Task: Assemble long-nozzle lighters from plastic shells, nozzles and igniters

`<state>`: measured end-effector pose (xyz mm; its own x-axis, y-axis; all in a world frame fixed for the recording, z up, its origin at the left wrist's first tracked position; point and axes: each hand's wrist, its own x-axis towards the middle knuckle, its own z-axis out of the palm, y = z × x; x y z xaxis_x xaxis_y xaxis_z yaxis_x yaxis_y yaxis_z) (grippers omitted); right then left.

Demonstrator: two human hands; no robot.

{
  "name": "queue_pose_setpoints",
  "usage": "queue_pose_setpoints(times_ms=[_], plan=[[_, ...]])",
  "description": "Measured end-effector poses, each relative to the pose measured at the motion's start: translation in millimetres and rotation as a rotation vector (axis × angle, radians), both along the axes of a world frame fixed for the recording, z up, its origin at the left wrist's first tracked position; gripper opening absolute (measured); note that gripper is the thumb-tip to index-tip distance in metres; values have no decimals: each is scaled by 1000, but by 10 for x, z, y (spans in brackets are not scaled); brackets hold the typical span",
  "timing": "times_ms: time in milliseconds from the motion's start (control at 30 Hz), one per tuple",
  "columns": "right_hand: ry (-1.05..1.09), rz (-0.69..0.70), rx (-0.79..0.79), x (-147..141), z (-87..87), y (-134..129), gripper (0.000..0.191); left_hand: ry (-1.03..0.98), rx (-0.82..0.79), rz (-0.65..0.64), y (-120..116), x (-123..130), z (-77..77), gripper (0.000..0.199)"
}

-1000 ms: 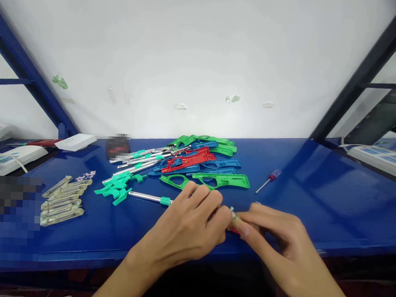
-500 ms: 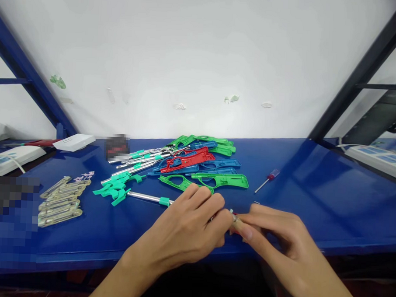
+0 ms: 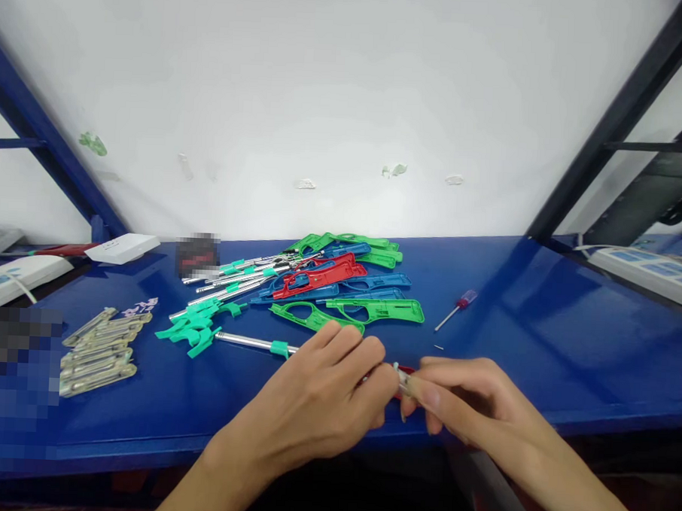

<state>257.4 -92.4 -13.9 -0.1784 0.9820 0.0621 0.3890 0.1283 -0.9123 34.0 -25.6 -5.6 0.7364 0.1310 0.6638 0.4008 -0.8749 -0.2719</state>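
At the table's front edge, my left hand (image 3: pixel 327 394) is closed round an assembly whose metal tube (image 3: pixel 247 342), with a green clip (image 3: pixel 280 348), sticks out to the left. My right hand (image 3: pixel 464 396) pinches a small pale translucent part (image 3: pixel 404 382) at the assembly's right end, beside a bit of red plastic (image 3: pixel 408 370). The fingers of both hands nearly meet, and they hide most of the assembly. Just beyond the right hand lie a small pin (image 3: pixel 439 347) and a screwdriver (image 3: pixel 456 309) with a red and clear handle.
Green (image 3: pixel 381 310), red (image 3: pixel 320 276) and blue gun-shaped shells lie piled behind the hands, beside metal tubes (image 3: pixel 232 290). Loose green clips (image 3: pixel 194 324) and translucent parts (image 3: pixel 102 354) are on the left. White power strips (image 3: pixel 651 273) and a white box (image 3: pixel 122 248) flank them.
My right hand's fingers have shifted and opened slightly around the small part, showing more of it and the red plastic. The whole view has moved a little.
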Motion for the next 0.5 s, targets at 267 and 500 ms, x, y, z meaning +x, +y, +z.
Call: queue_pose_setpoints(times_ms=[267, 500], plan=[[305, 97, -108, -47, -63, 111, 56, -348, -805, -100, -120, -53, 73, 29], [275, 126, -86, -174, -117, 79, 62, -720, -1353, -366, -221, 235, 34, 10]])
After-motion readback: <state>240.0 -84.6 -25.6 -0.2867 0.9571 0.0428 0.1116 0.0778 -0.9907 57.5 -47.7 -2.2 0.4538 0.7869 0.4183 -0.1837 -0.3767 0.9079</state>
